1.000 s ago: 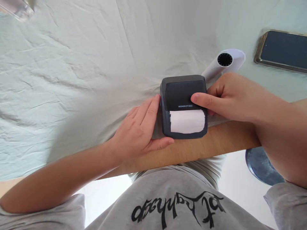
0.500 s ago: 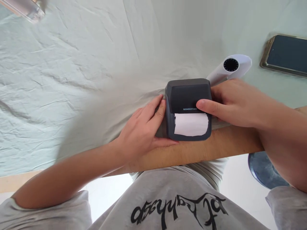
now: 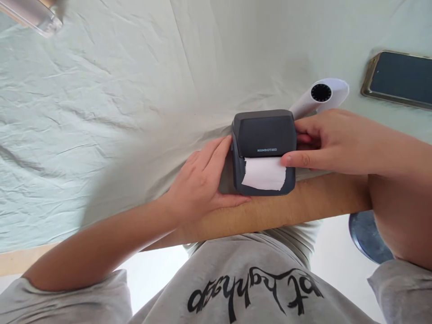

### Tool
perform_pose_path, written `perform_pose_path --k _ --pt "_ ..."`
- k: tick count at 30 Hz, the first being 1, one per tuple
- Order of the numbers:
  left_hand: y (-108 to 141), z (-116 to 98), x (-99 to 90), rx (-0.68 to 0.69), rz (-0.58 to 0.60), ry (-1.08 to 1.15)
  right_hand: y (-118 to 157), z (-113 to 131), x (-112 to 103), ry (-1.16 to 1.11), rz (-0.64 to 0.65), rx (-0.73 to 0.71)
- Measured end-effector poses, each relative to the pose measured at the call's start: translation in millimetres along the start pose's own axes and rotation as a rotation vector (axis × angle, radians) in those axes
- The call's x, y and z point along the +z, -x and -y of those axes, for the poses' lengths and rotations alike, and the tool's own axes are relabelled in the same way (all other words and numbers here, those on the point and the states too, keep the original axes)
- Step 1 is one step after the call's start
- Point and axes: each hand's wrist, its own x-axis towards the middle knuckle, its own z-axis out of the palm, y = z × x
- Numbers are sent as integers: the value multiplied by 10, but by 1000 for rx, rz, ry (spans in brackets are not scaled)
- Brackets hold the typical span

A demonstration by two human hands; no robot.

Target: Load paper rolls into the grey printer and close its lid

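A dark label printer [image 3: 266, 130] marked NIIMBOT lies at the table's near edge. From its front slot sticks out a white paper strip [image 3: 263, 174] with ragged edges, slanted a little to the left. My left hand [image 3: 199, 180] grips the printer's left side, its thumb along the front edge. At the right side is my right hand [image 3: 330, 141], its fingers curled against the casing and partly hidden. Its thumb presses on the upper right corner of the paper, just below the lid.
Behind my right hand lies a white handheld device with a round black opening [image 3: 320, 92]. A phone [image 3: 401, 77] rests at the far right. The tip of a clear, pinkish object [image 3: 40, 20] shows at the top left. Wrinkled pale cloth [image 3: 135, 67] covers the table, with a wooden edge [image 3: 270, 216] in front.
My right thumb has slid from the printer's lid down onto the paper. The paper has skewed, its lower end shifting left. My left fingers have closed together beside the printer.
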Motion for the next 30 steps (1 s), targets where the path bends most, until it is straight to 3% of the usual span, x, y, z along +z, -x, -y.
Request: perform_pose_path --k 2,6,11,13,16,20,25,30 --pt "-4 12 27 23 -6 -3 17 -31 -7 -42 -7 19" --pt "-36 29 71 -3 21 11 58 -81 -21 -354 -206 -242" --pt "-69 54 83 -13 46 52 118 209 0 -577 -720 -273" --pt "-65 69 85 -4 42 41 127 319 19 -502 -822 -323" --pt "-54 85 95 3 45 18 79 306 51 -181 -706 -418" --pt "-54 89 99 1 54 15 -151 112 35 142 -506 -422" --pt "-64 114 80 36 47 -5 -433 130 -112 345 -298 -444" --pt "-69 117 56 -2 65 3 -273 297 -284 357 -302 -412"
